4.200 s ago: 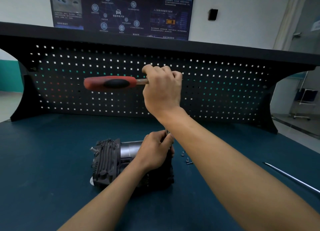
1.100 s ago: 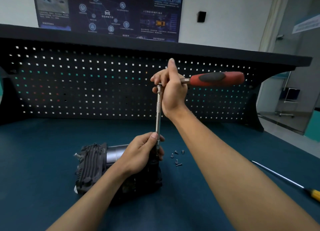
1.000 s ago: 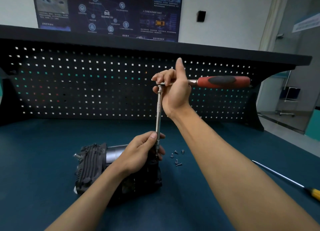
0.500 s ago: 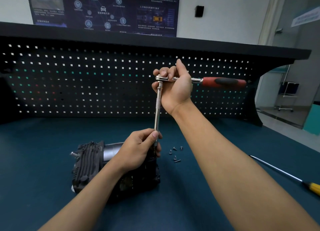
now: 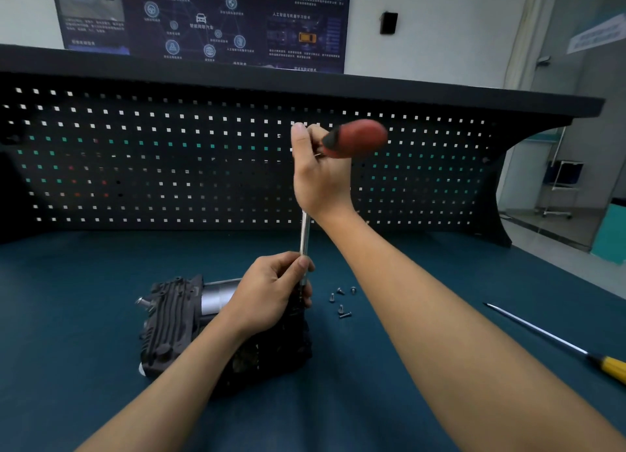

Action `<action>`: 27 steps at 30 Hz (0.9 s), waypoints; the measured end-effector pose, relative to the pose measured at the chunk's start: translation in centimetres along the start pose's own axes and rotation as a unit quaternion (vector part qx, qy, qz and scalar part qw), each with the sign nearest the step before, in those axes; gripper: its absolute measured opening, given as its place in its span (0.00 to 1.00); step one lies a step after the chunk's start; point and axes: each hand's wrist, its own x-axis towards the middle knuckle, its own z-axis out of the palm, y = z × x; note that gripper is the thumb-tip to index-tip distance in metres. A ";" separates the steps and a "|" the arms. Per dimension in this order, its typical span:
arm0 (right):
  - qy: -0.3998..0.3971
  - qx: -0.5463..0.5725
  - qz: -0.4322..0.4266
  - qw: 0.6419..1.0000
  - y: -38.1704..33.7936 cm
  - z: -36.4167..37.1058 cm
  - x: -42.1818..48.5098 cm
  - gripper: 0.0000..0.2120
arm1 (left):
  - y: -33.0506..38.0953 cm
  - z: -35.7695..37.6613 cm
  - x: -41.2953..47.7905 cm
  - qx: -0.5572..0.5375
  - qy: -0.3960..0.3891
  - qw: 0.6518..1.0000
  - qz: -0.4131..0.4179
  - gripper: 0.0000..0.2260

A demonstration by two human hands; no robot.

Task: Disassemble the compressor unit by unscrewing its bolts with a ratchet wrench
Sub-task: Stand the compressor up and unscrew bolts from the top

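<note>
While the right hand (image 5: 321,177) gripped the ratchet (image 5: 355,138) and the left hand (image 5: 271,292) pinched its shaft (image 5: 305,231) upon the compressor (image 5: 169,316), at 7 o'clock on the bench (image 5: 101,265), several loose bolts (image 5: 340,299) at its 3 o'clock suggested partial progress, with probably one bolt or more remaining.

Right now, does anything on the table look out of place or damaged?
A few loose screws lie scattered on the table right of the compressor, in no tray; they might roll away. A screwdriver lies loose farther right. Nothing looks damaged or spilled.
</note>
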 end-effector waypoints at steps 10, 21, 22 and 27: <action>-0.043 -0.402 -0.096 0.910 -1.1 1.4 -0.3 0.07 | 0.0 -0.1 -0.1 0.018 0.009 1.000 0.004 0.12; -0.057 -0.286 -0.031 0.956 -0.2 2.2 0.2 0.20 | 0.1 0.1 -0.1 0.021 0.017 1.000 -0.007 0.13; -0.063 -0.192 0.003 0.979 -0.3 2.0 0.3 0.21 | 0.2 0.1 -0.1 0.029 0.018 0.999 -0.004 0.13; -0.069 0.131 0.111 0.983 -1.1 1.7 0.2 0.23 | 0.5 0.1 -0.2 0.072 0.014 0.997 0.015 0.16</action>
